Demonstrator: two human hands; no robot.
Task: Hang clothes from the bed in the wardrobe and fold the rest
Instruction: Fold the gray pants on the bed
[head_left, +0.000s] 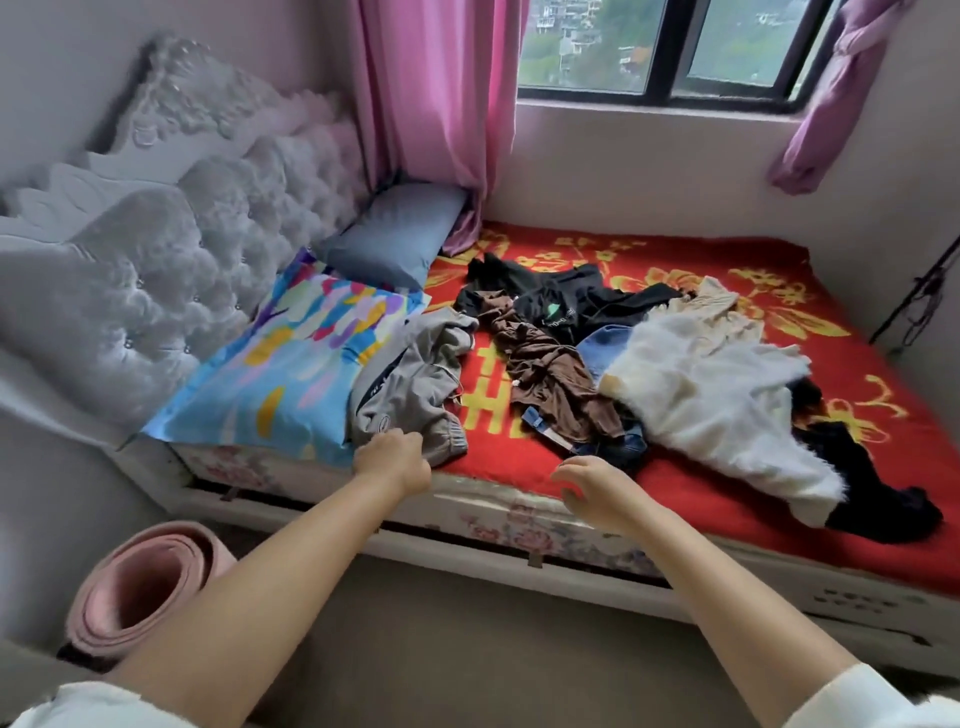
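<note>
Loose clothes lie in a heap on the red bed cover (727, 499). Nearest the pillows is a crumpled grey garment (415, 384). Beside it lie a brown top (550, 379), a black top with a green print (566, 306), blue jeans (605, 348), a fluffy white garment (717, 395) and a black piece (872, 493). My left hand (392, 460) grips the near hem of the grey garment with curled fingers. My right hand (597, 486) hovers over the bed's front edge, fingers loosely bent, holding nothing.
A bright patterned pillow (291, 374) and a blue-grey pillow (395, 234) lie against the tufted grey headboard (171, 280). A rolled pink mat (140, 587) stands on the floor at left. Pink curtains (431, 114) hang by the window. No wardrobe is in view.
</note>
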